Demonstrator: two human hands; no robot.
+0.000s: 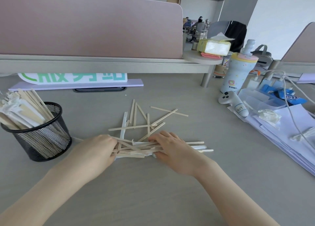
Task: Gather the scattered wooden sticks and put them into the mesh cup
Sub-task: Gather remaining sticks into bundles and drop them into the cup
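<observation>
Several thin wooden sticks (144, 121) lie crossed on the grey desk (153, 191), some of them in white paper sleeves. A rough bundle of sticks (136, 148) lies sideways between my hands. My left hand (100, 150) curls around the bundle's left end. My right hand (170, 149) lies over its right part, thumb underneath, with stick ends poking out to the right. A black mesh cup (42, 137) stands at the left, holding several sticks and wrapped ones that lean left.
A pink partition (85, 24) on a shelf runs along the back. At the right sit a pastel bottle (237, 72), a white controller (233, 103), cables, a clear box and stacked papers (281, 137). A sign strip (73, 82) lies behind the cup.
</observation>
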